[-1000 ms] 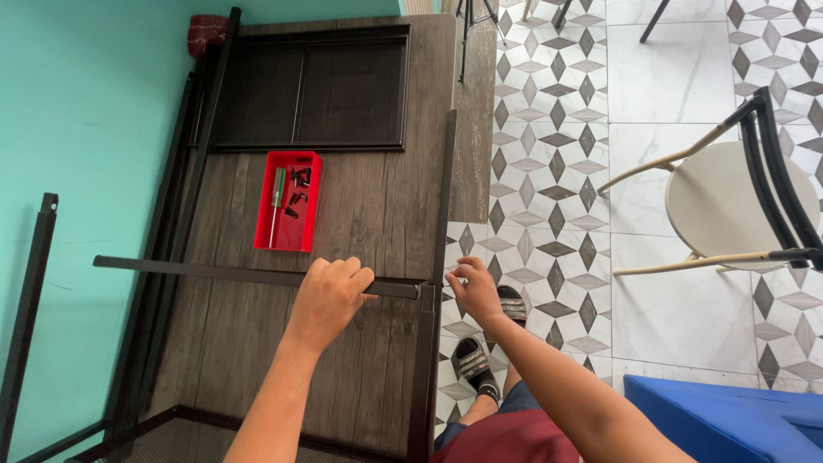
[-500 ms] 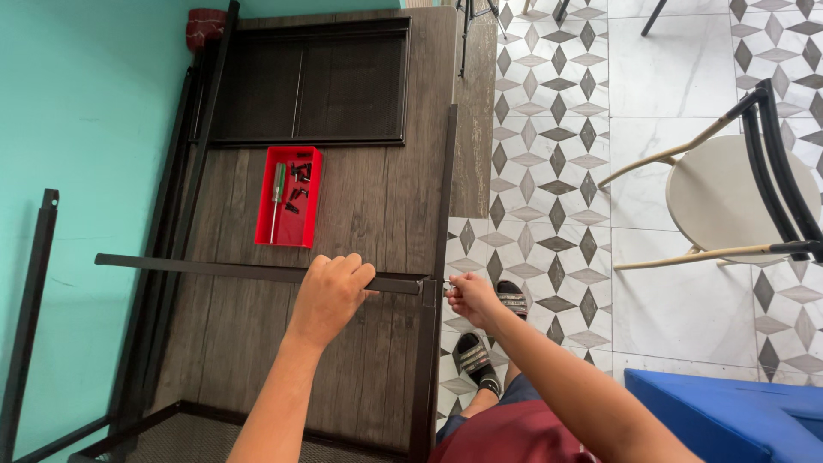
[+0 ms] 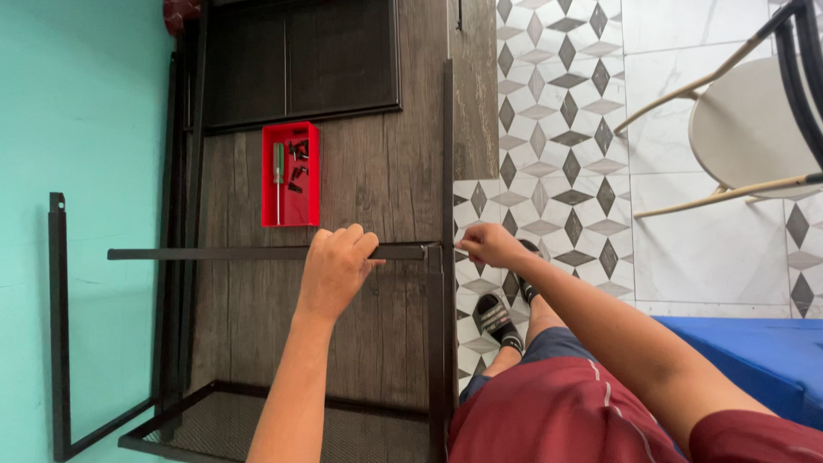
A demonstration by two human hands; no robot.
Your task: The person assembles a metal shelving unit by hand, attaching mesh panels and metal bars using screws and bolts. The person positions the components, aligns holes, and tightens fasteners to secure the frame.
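Fingers of the left hand (image 3: pixel 333 273) curl over a long, thin black metal crossbar (image 3: pixel 214 253), holding it level across the large dark wood-grain panel (image 3: pixel 377 171) with its black metal frame. At the bar's right end, where it meets the frame's black upright rail (image 3: pixel 447 154), the fingertips of the right hand (image 3: pixel 487 244) pinch together at the joint; whatever small part they hold is too small to tell. This looks like the fastening step, the bar being fixed to the rail. Next calls for keeping the bar steady and square while the joint is tightened. Above sits a red plastic tray (image 3: pixel 290 174) holding a green-handled screwdriver (image 3: pixel 278 176) and small black screws (image 3: pixel 297 163).
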